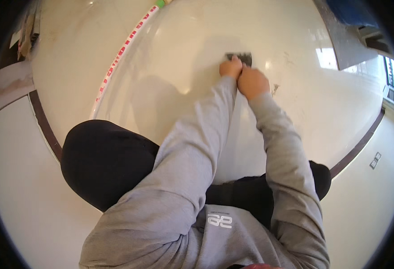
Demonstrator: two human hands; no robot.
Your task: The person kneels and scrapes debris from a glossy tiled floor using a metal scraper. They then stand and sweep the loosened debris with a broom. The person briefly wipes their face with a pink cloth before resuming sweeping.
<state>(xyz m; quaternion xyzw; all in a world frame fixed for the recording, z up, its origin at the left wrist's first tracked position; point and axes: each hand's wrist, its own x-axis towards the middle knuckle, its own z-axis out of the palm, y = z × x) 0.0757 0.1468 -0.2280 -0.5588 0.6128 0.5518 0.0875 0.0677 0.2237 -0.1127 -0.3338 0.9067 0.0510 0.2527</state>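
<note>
Ahead of me, a dark, flat-bladed scraper (247, 58) lies against the shiny cream floor (183, 58). My left hand (230, 67) is closed at its near side, with the thumb pressed on the blade. Just behind and to the right, my right hand (254, 83) is wrapped round what seems to be its handle, which the fingers hide. Both hands touch each other. Small dark smears (275, 88) mark the floor right of my right hand.
A long white strip with red printing (125, 47) and a green end runs along the floor at the left. My bent knee (107, 157) in black trousers is at the near left. Dark skirting (358, 145) lines the right wall; a brown panel (340, 40) stands far right.
</note>
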